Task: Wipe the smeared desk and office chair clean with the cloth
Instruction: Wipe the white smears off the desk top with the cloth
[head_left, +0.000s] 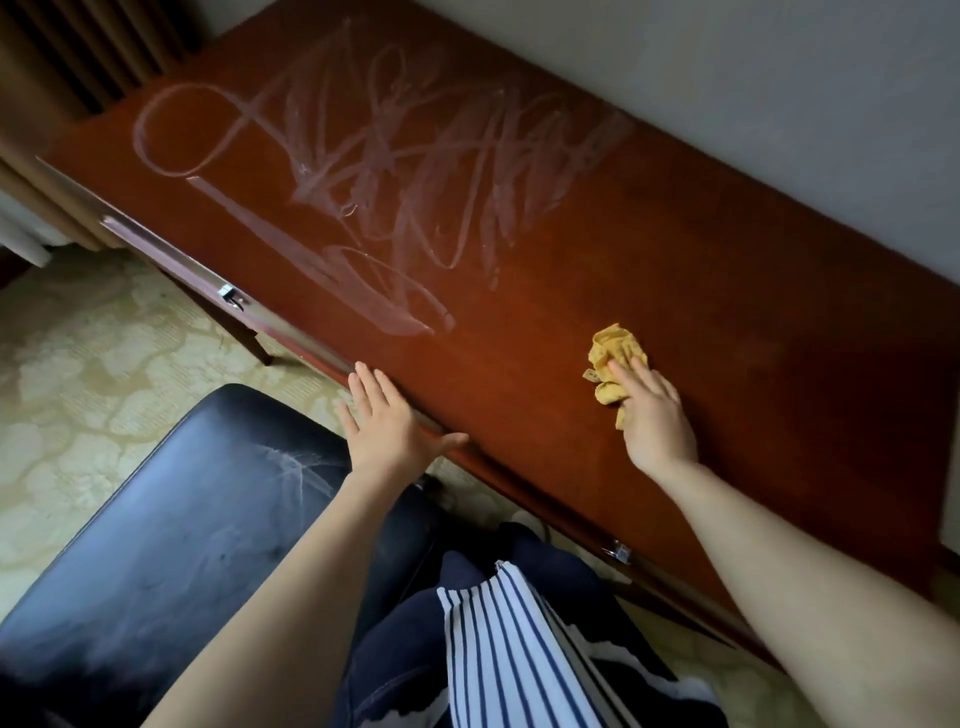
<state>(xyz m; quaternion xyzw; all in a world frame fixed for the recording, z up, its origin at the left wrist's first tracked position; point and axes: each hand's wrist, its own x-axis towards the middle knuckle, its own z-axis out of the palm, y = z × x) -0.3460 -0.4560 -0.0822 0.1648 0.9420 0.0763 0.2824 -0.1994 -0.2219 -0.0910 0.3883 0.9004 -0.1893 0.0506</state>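
Desk top (701, 291): open wood runs btwn smear (374, 171) and right hand (657, 415), also right of that hand to frame edge. Rear limit: wall (727, 78), along desk's far edge. Front edge: left hand (387, 421) lies flat on it; chair seat (182, 519) stands just beside, blocking approach from lower left. Right hand presses cloth (610, 364) on near part of top. Carpet (78, 364) open left of chair.
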